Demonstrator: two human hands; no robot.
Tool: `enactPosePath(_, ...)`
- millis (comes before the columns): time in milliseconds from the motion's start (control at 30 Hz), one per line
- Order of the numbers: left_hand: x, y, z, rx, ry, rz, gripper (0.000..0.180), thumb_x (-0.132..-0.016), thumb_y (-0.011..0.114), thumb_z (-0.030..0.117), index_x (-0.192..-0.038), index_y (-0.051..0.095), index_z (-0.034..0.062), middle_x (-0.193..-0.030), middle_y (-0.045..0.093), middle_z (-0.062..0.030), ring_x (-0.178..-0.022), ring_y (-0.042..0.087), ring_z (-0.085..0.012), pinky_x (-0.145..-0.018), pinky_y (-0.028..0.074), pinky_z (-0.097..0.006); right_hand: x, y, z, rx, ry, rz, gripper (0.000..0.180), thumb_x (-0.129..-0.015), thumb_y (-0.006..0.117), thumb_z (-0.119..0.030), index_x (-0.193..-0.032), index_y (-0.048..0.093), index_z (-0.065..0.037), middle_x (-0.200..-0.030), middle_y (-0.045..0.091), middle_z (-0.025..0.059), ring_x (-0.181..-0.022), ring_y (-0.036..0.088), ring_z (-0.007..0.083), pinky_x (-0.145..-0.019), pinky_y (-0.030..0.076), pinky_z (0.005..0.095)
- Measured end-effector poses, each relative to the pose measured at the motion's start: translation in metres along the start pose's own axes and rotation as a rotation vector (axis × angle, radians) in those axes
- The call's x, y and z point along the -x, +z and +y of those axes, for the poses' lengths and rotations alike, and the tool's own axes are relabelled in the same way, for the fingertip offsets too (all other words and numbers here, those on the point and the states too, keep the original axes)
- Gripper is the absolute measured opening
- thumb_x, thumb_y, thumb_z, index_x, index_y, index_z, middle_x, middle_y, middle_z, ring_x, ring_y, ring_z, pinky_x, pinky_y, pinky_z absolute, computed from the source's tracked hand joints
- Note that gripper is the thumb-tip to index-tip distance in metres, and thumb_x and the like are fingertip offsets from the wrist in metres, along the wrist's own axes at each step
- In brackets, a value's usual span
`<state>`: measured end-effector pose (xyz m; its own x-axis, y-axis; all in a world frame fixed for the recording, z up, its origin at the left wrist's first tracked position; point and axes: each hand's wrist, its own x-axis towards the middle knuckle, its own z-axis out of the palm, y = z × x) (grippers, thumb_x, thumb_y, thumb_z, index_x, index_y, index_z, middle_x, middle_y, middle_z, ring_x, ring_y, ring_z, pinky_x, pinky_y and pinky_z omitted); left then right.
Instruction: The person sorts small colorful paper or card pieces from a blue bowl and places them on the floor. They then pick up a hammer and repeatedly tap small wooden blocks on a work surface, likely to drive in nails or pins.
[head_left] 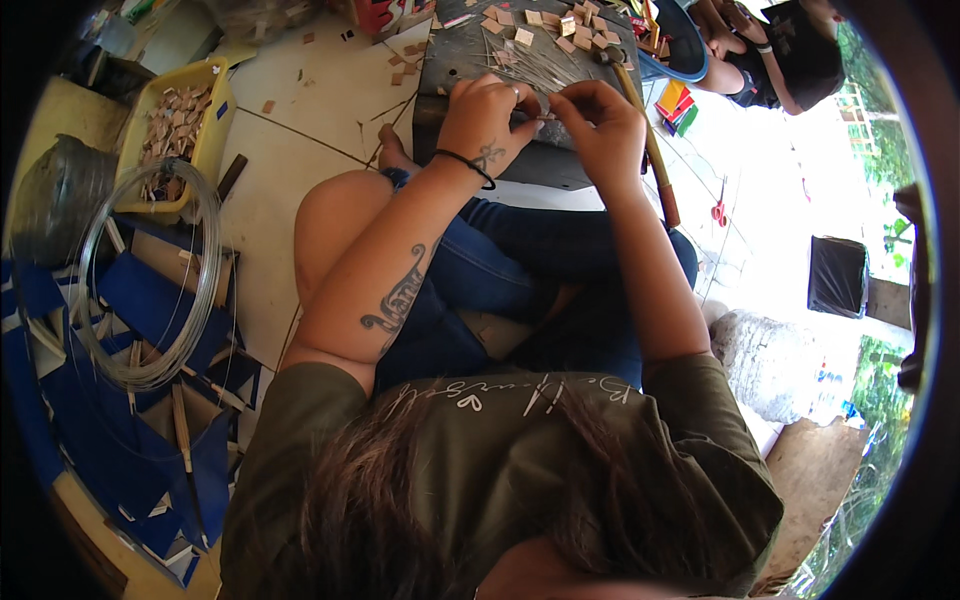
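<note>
My left hand (487, 122) and my right hand (606, 122) meet over the near edge of a dark low bench (455, 55). Both are closed, thumbs against fingers, at a small thing between them that is too small to make out. Just beyond the fingertips lies a loose bunch of thin cut wires (545, 70) on the bench top. Small square wooden pieces (524, 37) are scattered behind the wires. Along the bench's right side, close by my right hand, rests a hammer (655, 160) with a long wooden handle.
At left stand a yellow basket (222, 125) of wooden pieces and a coil of wire (210, 270) over blue-and-white pieces (150, 300). Red scissors (719, 213) lie on the tiles at right. A blue basin (690, 72) and another person (790, 55) are at the far right.
</note>
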<state>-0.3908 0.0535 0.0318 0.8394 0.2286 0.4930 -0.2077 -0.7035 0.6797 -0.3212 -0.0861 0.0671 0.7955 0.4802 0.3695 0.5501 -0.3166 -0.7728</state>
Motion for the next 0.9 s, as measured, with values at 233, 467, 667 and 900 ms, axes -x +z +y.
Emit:
enactPosePath(233,-0.0021,0.0003,-0.0027,0.006,-0.026,-0.030,0.009,-0.070,0.071,0.017,-0.076,0.065,0.0132,-0.074,0.065,0.0011,-0.081,0.058,-0.0203,-0.081,0.039,-0.037,-0.0028,-0.0064,0.0106,-0.258,0.126,0.020,0.013,-0.078,0.072,-0.010,-0.080,0.064,0.001,-0.071,0.066,0.0036,-0.067,0.062,0.0075,-0.063,0.048,0.0201)
enactPosePath(467,-0.0020,-0.0007,-0.0025,0.025,-0.018,-0.012,0.009,-0.070,0.071,0.016,-0.076,0.065,0.0128,-0.074,0.066,0.0011,-0.080,0.059,-0.0196,-0.083,0.039,-0.037,0.0006,-0.0052,0.0107,-0.113,0.084,-0.079,0.011,-0.083,0.066,-0.005,-0.088,0.060,0.003,-0.079,0.065,0.0070,-0.075,0.064,0.0115,-0.070,0.052,0.0224)
enactPosePath(667,-0.0027,-0.0009,-0.0023,0.027,-0.026,-0.020,0.009,-0.070,0.071,0.017,-0.076,0.065,0.0123,-0.075,0.066,0.0008,-0.081,0.059,-0.0192,-0.084,0.039,-0.036,0.0021,-0.0043,0.0079,-0.072,0.082,-0.089,0.011,-0.083,0.067,-0.005,-0.087,0.060,0.003,-0.078,0.066,0.0068,-0.075,0.064,0.0108,-0.070,0.052,0.0223)
enactPosePath(900,-0.0026,-0.0013,-0.0022,0.007,-0.010,-0.008,0.009,-0.070,0.071,0.017,-0.076,0.065,0.0125,-0.074,0.066,0.0007,-0.080,0.059,-0.0191,-0.083,0.039,-0.036,0.0023,-0.0046,0.0069,-0.043,0.053,-0.090,0.010,-0.083,0.067,-0.005,-0.086,0.061,0.003,-0.079,0.066,0.0064,-0.075,0.064,0.0105,-0.070,0.052,0.0226)
